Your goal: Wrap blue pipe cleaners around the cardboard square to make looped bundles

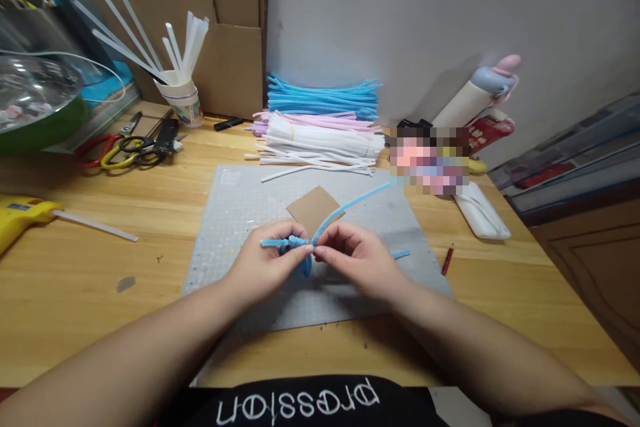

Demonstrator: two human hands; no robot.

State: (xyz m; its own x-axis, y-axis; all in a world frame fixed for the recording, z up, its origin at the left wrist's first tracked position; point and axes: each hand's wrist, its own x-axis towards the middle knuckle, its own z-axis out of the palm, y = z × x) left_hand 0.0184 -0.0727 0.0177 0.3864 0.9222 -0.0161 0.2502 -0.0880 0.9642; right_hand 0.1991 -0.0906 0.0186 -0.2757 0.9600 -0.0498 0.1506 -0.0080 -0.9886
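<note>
Where both hands (270, 260) (359, 257) meet, they pinch blue stems (345, 205).

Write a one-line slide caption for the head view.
Left hand and right hand pinch blue pipe cleaners above a gridded gray cutting mat.

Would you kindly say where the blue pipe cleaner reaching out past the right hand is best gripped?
I'd pinch the blue pipe cleaner midway along its free stretch, coming from the far side: it's thin and arcs away uncovered there, while its near end is crowded by the left hand and right hand.
</note>
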